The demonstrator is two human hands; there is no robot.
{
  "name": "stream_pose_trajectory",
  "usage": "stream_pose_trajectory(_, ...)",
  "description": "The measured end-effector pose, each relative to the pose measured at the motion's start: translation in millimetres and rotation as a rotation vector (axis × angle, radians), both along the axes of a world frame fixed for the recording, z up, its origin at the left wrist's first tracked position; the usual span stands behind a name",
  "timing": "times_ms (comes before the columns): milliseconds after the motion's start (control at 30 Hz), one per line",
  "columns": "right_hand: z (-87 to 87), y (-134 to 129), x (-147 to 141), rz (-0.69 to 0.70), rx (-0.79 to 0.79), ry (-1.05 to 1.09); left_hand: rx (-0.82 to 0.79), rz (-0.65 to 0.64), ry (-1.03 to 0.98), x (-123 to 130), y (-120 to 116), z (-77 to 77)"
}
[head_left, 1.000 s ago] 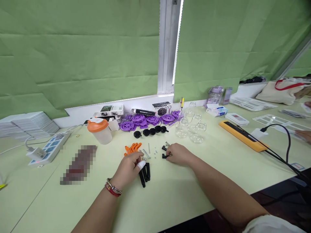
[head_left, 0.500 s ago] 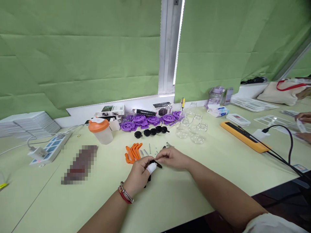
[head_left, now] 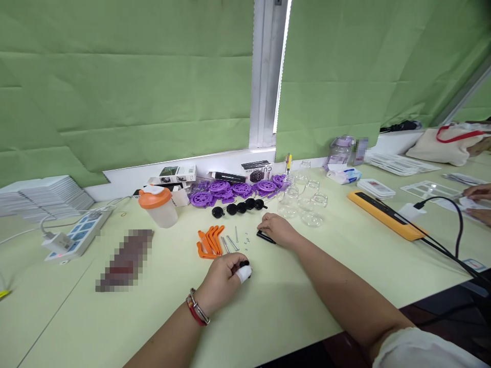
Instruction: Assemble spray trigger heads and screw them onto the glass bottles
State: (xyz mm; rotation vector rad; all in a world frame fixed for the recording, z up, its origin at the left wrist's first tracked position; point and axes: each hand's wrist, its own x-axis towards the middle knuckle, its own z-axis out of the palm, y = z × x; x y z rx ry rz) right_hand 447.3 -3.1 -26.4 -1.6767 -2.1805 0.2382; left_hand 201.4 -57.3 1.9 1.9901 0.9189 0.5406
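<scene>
My left hand (head_left: 226, 278), with white tape on its thumb, is closed round a small black part (head_left: 244, 264) just above the table. Farther right, my right hand (head_left: 276, 230) has its fingers bent together beside a flat black piece (head_left: 265, 236); what its fingertips grip is hidden. Between and beyond the hands lie silver pins (head_left: 232, 243) and tiny metal bits (head_left: 246, 240). Orange curved pieces (head_left: 210, 242) rest left of the pins. Behind them is a row of round black parts (head_left: 241, 207), with purple wheel-like parts (head_left: 242, 189) farther back.
Clear glass jars (head_left: 311, 217) stand at the back right, near an orange power strip (head_left: 387, 215). An orange-lidded shaker (head_left: 163, 212) and a white power strip (head_left: 82, 237) are on the left. Another person's hands (head_left: 479, 192) show at the far right.
My right hand has moved away from my left, up and to the right, over where the springs were visible. My left hand has come slightly right and lower, still holding a black part.
</scene>
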Motion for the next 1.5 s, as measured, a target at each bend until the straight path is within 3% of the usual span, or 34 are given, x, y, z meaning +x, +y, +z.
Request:
stream_pose_trajectory(667,-6.2,1,-1,-0.023,-0.001,-0.028,0.025,0.002,0.050,-1,1,2.0)
stream_pose_trajectory(833,-0.6,-2,-2,-0.033,0.025,-0.002,0.017,0.010,0.052,-1,2,2.0)
stream_pose_trajectory(933,7.7,-13,-10,-0.029,0.082,0.128,0.026,0.014,0.052,0,2,2.3)
stream_pose_trajectory(1100,23.5,-43,-36,0.209,0.040,0.468,0.026,0.002,0.038,-1,2,1.9)
stream_pose_trajectory(1233,32.1,-59,-51,0.411,-0.058,0.541,0.048,-0.010,0.026,-1,3,1.4)
stream_pose_trajectory(1500,37.8,-63,-52,0.476,-0.123,0.537,0.042,-0.007,-0.015,-1,3,-1.6)
